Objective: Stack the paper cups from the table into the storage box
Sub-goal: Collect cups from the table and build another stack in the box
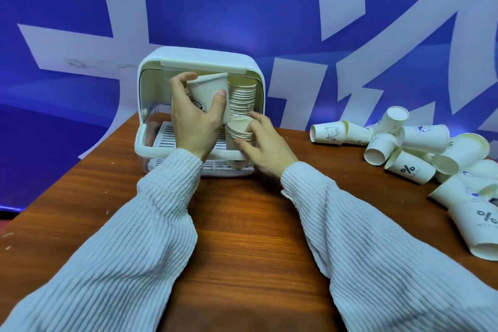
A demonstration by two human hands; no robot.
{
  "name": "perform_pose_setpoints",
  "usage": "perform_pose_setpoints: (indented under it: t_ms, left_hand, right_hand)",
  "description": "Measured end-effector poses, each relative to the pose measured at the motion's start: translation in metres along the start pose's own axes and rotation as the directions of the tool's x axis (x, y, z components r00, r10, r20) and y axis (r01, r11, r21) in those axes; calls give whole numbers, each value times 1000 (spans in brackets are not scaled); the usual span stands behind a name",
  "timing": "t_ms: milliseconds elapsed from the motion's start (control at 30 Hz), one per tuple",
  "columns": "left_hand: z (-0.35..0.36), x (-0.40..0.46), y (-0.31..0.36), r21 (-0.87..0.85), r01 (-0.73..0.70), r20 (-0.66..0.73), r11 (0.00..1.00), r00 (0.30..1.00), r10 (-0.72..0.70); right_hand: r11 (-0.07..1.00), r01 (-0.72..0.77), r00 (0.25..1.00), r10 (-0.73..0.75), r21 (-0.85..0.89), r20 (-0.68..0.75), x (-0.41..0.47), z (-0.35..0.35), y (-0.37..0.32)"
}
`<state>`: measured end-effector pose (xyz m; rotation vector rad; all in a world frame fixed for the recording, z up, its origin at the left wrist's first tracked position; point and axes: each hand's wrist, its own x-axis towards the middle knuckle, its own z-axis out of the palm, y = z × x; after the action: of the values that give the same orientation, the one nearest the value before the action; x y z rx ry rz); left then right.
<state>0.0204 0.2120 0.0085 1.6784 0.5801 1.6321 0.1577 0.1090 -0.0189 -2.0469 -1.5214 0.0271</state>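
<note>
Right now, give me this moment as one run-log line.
left hand: holds single cup | right hand: steadies short stack in storage box | tall stack behind | loose cups remain on table

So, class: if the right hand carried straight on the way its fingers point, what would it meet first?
The right hand already touches the short stack of nested white paper cups; depth permitting, that stack comes first.

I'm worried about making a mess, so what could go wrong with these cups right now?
The left hand squeezes its paper cup so the rim looks bent, and it may jam when nested. The short stack under the right hand sits at the front edge of the storage box and could tip out. The tall stack behind it might get knocked.
</note>
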Motion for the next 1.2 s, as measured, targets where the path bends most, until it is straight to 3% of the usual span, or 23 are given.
perform_pose_setpoints:
  t_ms: [100, 233, 433, 633, 733, 833, 1067, 1200]
  left_hand:
    - [7, 7, 7, -12, -27, 26, 1000, 999, 27]
    - [26, 10, 10, 77, -127, 132, 989, 984, 116]
    - [28, 6, 1, 301, -294, 371, 907, 912, 173]
    - [23, 6, 4, 360, -327, 372, 874, 909, 187]
    - [26, 5, -2, 411, -318, 463, 854, 880, 105]
    - [26, -1, -13, 510, -361, 562, 781, 827, 15]
    - [26, -16, -23, 628, -423, 572, 653, 820, -19]
    - [26, -22, -25, 665, -444, 524, 601, 850, 49]
  right_hand:
    - [955, -114, 989, 134, 275, -58, -3, 4, -3]
    - [915, -141, 982, 177, 379, -61, -4, 3, -4]
    - [907, -141, 985, 168, 398, -36, -3, 6, -3]
    - [908, -115, 987, 150, 404, -56, -5, 13, -6]
    - [900, -114, 986, 154, 421, -61, -4, 15, -4]
    - [901, -112, 987, 149, 419, -56, -2, 16, 2]
    - [853, -2, 998, 33, 522, -51, -4, 19, 15]
    - [902, -9, 949, 144, 432, -281, -16, 5, 33]
